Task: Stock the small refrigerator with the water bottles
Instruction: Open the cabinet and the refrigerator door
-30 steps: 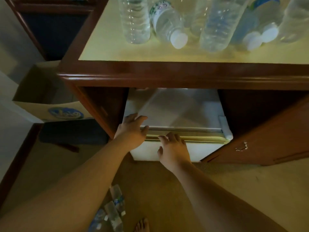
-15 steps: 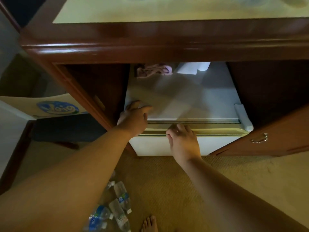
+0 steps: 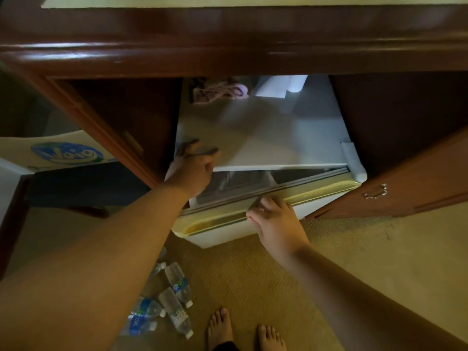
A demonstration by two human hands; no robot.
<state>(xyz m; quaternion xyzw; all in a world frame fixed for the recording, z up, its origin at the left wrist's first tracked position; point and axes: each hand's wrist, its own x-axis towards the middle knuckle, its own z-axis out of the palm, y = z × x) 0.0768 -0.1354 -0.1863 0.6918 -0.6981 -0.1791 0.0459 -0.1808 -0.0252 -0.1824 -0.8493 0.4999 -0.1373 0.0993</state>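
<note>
The fridge [image 3: 258,138] sits inside a dark wooden cabinet [image 3: 228,46], its door [image 3: 253,214] swung partly away at the left — a wedge-shaped gap shows between door and body. The left hand [image 3: 190,171] rests on the near left corner of the fridge top, fingers curled over the edge. The right hand [image 3: 276,221] lies on the door's top rim, fingers bent over it and gripping. Water bottles [image 3: 174,297] lie loose on the carpet [image 3: 354,262] at near left, beside two bare feet [image 3: 243,333] — none are in the fridge as far as can be seen. A pink cloth [image 3: 217,92] and white paper [image 3: 278,87] lie on the far fridge top. A cabinet door [image 3: 405,183] stands open at right.
</note>
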